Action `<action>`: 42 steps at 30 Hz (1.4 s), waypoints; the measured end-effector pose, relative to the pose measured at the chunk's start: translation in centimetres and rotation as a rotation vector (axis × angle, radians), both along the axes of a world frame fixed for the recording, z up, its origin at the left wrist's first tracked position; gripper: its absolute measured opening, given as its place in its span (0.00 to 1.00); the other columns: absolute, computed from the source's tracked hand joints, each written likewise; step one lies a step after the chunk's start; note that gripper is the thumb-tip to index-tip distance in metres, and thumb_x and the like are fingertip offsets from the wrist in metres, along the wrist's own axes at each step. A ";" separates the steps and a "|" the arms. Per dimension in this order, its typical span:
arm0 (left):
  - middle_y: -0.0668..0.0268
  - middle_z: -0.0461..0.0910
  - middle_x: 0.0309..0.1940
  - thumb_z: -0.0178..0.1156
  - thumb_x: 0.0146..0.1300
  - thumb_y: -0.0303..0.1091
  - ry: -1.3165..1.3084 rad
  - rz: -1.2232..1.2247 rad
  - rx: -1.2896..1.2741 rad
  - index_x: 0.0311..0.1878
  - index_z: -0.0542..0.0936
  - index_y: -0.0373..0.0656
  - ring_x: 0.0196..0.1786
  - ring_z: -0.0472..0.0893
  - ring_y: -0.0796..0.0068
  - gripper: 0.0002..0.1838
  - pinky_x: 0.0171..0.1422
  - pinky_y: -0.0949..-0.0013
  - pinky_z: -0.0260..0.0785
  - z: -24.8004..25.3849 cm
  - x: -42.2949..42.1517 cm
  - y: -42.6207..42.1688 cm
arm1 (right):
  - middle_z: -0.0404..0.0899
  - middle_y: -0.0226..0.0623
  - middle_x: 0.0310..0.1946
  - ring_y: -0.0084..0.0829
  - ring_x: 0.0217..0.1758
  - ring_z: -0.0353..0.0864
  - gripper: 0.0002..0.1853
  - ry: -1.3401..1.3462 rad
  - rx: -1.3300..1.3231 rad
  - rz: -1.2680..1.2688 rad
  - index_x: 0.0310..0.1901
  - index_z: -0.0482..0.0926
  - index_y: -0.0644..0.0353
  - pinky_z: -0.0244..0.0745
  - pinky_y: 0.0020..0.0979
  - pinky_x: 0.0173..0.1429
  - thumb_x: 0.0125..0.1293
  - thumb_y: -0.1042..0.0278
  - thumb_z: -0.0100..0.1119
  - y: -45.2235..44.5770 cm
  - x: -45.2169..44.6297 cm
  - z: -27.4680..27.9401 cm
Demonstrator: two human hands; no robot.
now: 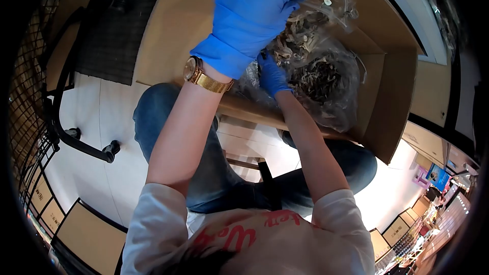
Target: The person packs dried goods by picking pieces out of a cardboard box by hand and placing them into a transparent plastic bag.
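Observation:
My left hand (254,15), in a blue glove with a gold watch (192,69) at the wrist, is closed over the cardboard box (175,35). Its curled fingers appear to pinch the edge of a clear plastic bag (333,12). Pale brown, shrivelled dried pieces (300,38) lie below those fingers. My right hand (275,76), also gloved in blue, is lower down inside the box, beside the bagged pieces. Its fingers look curled, but their tips are partly hidden and I cannot make out what they hold. Next to it, a clear bag (351,91) contains darker dried strips (318,79).
The box rests at my knees, its right flap (395,107) folded outward. A black wheeled metal frame (71,137) stands at the left near a dark mat (119,25). Several cartons (91,234) line the lower left. Shelves with goods (412,224) are at the lower right.

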State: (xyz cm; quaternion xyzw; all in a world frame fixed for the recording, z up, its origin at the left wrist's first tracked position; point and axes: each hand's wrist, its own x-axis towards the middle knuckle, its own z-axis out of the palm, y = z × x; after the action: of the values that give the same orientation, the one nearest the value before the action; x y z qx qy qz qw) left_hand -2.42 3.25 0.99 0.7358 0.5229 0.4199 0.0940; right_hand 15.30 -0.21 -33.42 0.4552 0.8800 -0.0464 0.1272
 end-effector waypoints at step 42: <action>0.72 0.81 0.35 0.64 0.57 0.34 -0.179 0.080 0.021 0.40 0.80 0.49 0.34 0.79 0.72 0.08 0.40 0.71 0.72 -1.3 1.2 -0.4 | 0.79 0.39 0.46 0.41 0.51 0.78 0.17 0.543 -0.189 -0.247 0.42 0.82 0.55 0.73 0.34 0.55 0.48 0.81 0.59 1.4 18.4 21.1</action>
State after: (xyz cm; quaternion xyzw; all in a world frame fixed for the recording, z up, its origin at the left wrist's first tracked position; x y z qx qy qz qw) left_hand -1.26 2.85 -0.31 0.6749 0.5369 0.4927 0.1158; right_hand 33.70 1.19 -12.36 0.5156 0.8117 -0.2631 -0.0775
